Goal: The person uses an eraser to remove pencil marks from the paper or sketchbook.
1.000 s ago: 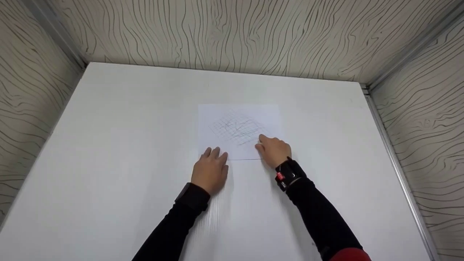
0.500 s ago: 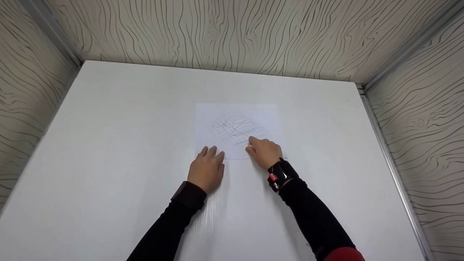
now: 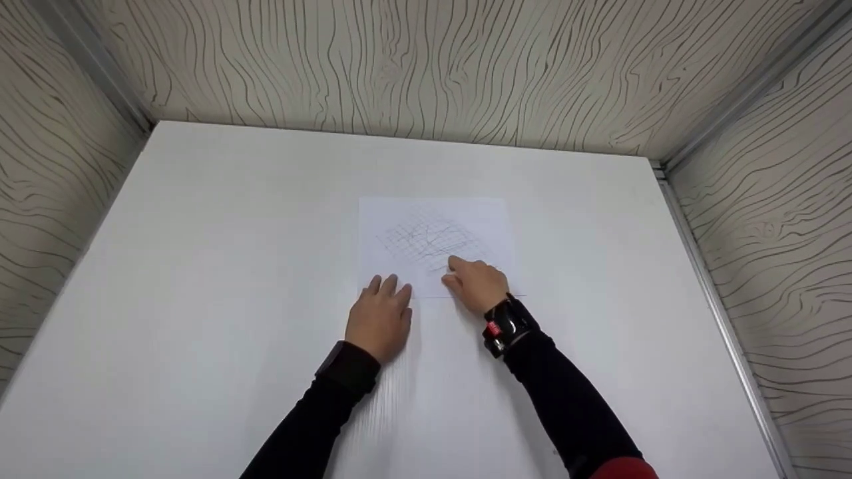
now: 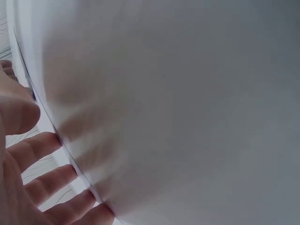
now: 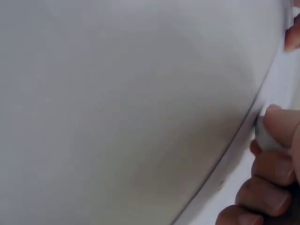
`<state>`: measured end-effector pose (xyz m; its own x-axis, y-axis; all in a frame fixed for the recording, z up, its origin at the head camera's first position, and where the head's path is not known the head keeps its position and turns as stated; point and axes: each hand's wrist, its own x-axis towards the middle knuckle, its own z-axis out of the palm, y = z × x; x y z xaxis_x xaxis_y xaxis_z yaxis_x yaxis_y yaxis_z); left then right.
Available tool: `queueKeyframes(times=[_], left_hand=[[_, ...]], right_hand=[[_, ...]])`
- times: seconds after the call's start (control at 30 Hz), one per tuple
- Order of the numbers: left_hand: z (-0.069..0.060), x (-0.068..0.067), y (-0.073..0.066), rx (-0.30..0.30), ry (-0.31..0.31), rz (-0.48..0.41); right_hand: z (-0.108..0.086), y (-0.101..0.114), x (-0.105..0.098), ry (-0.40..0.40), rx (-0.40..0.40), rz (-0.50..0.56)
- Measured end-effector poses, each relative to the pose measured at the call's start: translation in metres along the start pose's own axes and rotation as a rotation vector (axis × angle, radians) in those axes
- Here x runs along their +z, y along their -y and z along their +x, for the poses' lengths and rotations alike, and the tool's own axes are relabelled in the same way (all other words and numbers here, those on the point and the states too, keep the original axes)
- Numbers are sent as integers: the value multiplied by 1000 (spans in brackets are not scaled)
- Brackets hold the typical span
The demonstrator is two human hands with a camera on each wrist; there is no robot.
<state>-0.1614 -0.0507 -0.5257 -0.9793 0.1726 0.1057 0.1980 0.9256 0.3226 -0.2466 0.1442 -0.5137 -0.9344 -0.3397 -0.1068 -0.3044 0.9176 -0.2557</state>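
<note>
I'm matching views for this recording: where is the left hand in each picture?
Head: left hand, left of centre, below middle.
Left wrist: lower left, its fingers spread.
Right wrist: only part shows, top right corner.
Shared landmark: near edge of the paper, crossing both wrist views diagonally.

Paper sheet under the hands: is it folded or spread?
Spread: the paper sheet lies flat on the white table, its crisscross lines showing, no fold visible.

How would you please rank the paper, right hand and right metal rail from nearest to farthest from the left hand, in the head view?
1. Paper, at the left hand's fingertips
2. Right hand, to the right
3. Right metal rail, along the table's right edge
</note>
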Motion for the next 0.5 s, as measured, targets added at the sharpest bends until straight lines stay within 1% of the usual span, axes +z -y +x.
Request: queueKeyframes(times=[0.07,0.17,0.27,0.3,0.37,0.47,0.5], left_hand=[[0,-2,0,-4,0,1],[1,-3,0,-10,-14,-7],[2,-4,0,-21,-10,-3],[2,-4,0,-24,-5,0],[1,-4,-1,-28,5,-2],[0,-3,0,-22,2,-9],[0,-3,0,-20,1,-6]], right_hand=[[-2,-14,-6,6,37,10],[-5,-36,-16,-14,107,0],[-6,-48,-21,-35,140,-35],[-5,-47,-21,-41,141,-42],[-3,-38,-20,-51,118,-44],[2,-15,-13,-56,45,-23],[2,-8,-10,-45,18,-17]])
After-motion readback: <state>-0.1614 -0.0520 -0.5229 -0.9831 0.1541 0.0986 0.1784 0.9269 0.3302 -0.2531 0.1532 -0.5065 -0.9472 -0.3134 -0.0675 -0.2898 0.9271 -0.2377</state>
